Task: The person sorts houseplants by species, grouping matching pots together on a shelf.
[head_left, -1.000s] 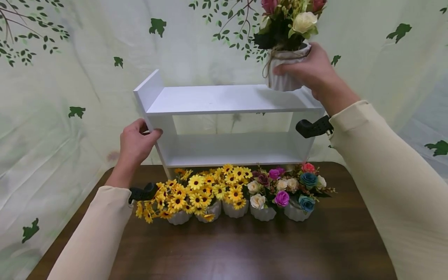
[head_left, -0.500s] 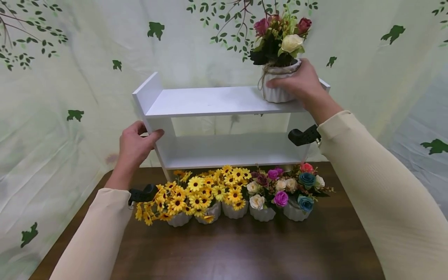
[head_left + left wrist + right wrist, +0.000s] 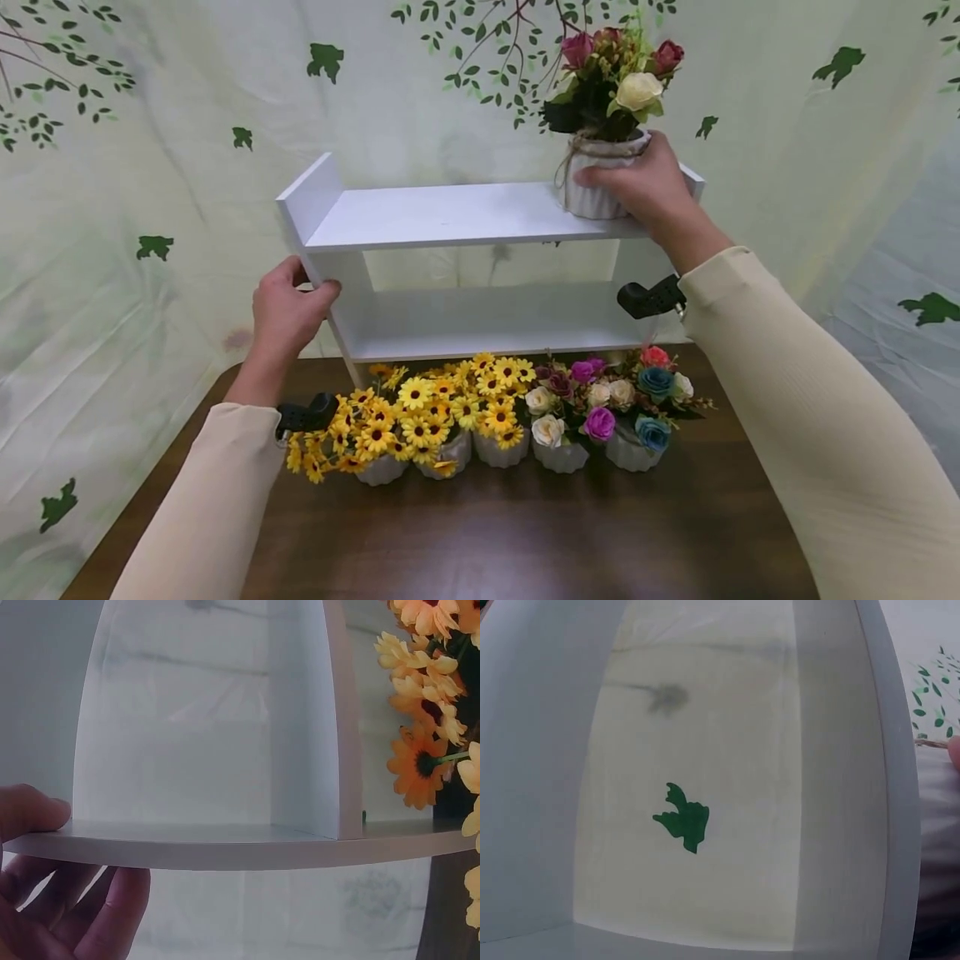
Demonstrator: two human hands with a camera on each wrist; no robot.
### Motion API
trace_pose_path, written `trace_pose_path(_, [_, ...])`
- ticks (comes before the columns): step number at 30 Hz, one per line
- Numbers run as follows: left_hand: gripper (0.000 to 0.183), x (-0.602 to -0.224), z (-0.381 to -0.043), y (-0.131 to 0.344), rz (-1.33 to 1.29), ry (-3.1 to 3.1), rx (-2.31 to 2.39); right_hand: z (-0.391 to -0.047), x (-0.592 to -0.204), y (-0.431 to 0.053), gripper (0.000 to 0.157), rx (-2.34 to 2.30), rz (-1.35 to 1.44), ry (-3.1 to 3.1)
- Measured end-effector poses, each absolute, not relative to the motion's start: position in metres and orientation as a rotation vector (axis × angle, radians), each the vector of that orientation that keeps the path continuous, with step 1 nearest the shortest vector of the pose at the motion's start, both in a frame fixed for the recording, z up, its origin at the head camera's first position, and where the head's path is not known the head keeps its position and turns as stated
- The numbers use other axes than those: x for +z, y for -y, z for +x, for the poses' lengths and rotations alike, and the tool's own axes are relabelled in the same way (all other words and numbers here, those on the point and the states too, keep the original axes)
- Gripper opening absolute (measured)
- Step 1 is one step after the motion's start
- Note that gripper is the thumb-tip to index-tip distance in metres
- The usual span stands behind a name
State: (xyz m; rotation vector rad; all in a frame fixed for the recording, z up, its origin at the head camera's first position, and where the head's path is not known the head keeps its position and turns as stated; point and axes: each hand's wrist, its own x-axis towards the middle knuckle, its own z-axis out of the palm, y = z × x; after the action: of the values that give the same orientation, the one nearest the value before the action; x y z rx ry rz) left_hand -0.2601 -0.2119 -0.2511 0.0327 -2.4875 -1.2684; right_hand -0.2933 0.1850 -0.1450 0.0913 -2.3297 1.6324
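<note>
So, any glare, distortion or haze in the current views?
Head view: soft glare on the dark brown wooden table; left wrist view: the long edge of the white two-tier shelf bows; right wrist view: hazy, low contrast, the shelf edge curving too.

Indoor set-up, looks like a staged filming corner; home, shop or lab, can't tell. Pale cloth backdrop [image 3: 202, 192] w/ folds hangs behind & on both sides, printed w/ dk green leaves [image 3: 326, 62]. In front, a dk brown table [image 3: 525, 542] w/ rounded corners; at its back, a white 2-tier shelf unit [image 3: 442, 215], & before it a row of potted flowers [image 3: 499, 417]. R wrist view: the backdrop again, thru the unit's open back.
</note>
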Motion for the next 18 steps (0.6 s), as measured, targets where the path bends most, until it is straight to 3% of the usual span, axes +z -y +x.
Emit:
trace_pose_path(14, [0.060, -0.2529, -0.2594, 0.2134, 0.058, 2.490, -1.309, -0.2929, -0.1467, -0.1889, 0.075, 1.677, 0.185, 2.292])
trace_pose_path(18, [0.060, -0.2530, -0.2593, 0.2128, 0.054, 2.497, -1.313, -0.2922, -0.1475, -0.1888, 0.082, 1.656, 0.129, 2.296])
